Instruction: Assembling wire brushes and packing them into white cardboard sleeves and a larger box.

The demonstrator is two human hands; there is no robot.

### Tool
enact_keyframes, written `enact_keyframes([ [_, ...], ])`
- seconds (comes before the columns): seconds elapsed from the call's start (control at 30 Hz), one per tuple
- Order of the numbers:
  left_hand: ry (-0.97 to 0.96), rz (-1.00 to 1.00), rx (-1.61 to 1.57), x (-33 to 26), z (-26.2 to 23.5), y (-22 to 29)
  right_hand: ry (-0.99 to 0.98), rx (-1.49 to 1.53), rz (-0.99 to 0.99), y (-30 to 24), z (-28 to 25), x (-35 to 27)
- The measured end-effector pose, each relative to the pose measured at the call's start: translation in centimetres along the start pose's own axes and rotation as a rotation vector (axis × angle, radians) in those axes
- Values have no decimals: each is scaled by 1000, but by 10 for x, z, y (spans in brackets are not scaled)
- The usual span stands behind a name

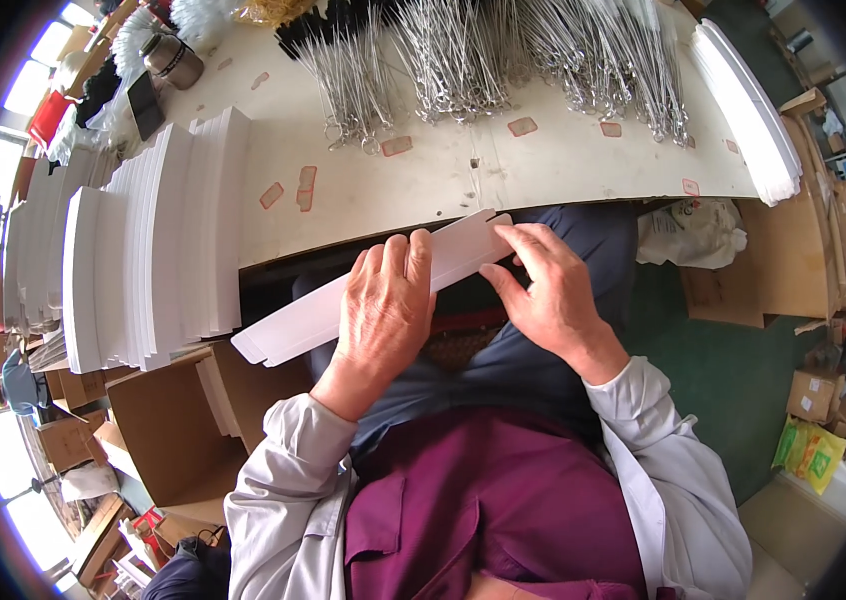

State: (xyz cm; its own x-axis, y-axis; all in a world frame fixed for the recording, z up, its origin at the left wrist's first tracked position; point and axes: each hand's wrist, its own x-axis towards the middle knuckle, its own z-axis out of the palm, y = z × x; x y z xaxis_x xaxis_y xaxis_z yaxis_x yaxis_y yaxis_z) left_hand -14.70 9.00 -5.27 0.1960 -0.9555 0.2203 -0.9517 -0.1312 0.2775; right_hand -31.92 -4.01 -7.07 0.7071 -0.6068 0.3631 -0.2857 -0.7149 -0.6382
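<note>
A long, narrow white paper box [298,330] lies slantwise across my lap, just off the table's front edge. My left hand [386,305] is closed over its middle, fingers along the far side; the thumb is mostly hidden. At the box's right end, my right hand [553,290] pinches around the end flaps, index finger on the far corner and thumb on the near edge. Small flaps stick out at both ends. Whether there is anything inside the box cannot be seen.
Stacks of white flat boxes [173,220] stand on the table [363,190] at left; another white stack [748,110] lies at right. Bundles of thin metal wire rods with looped ends [453,70] lie at the back. Open cardboard boxes [178,420] flank me below the table.
</note>
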Motion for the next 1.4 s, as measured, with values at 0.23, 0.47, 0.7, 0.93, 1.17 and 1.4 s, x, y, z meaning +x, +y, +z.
enact_keyframes([
  [0.23,-5,83,122,-1,7,-7,-58,418,317,1,21,-8],
  [0.47,-34,93,131,-7,15,-12,-162,659,444,7,11,-4],
  [0.7,-26,139,71,-11,19,-16,-382,872,683,5,-7,3],
  [0.93,22,174,24,-14,21,-14,-565,959,760,8,-15,11],
  [1.17,39,193,7,-15,19,-16,-647,1325,975,15,-22,17],
  [1.4,-35,118,-87,-4,11,-13,-248,131,70,1,-30,9],
])
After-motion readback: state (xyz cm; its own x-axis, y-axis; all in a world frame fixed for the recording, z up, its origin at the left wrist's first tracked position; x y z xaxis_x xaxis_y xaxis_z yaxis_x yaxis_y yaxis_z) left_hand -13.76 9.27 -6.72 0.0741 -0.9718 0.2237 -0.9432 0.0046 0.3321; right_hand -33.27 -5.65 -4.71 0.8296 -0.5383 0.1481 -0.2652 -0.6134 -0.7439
